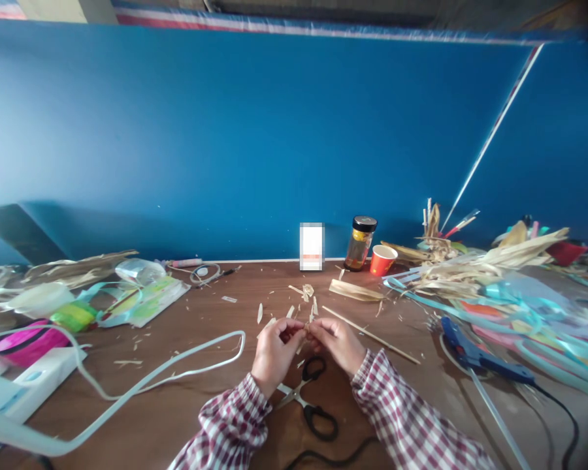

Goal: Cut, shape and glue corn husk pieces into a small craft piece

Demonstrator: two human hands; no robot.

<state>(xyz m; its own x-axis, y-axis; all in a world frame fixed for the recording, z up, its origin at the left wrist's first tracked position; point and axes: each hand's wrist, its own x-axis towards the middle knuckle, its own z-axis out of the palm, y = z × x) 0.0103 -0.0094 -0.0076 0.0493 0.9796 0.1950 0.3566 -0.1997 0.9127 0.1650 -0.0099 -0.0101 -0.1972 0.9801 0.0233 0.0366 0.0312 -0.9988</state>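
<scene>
My left hand [279,349] and my right hand [337,341] meet over the middle of the table, fingertips pinched close together. Between them they hold a small straw-coloured piece of dried husk [308,328], mostly covered by the fingers. Below the hands lies a pair of scissors [298,393] with black handles, its blades partly behind my left wrist. Scraps of dried husk [308,292] are scattered just beyond my fingers. A thin stick [372,335] rests to the right of my right hand, and a wider husk strip [355,291] lies farther back.
A blue glue gun [485,356] with a cord lies at right, near piled husks [451,277] and turquoise ribbons [558,339]. A lidded jar [360,245] and red paper cup [383,260] stand by the blue partition [255,143]. At left are a white cable [186,356] and power strip [39,385].
</scene>
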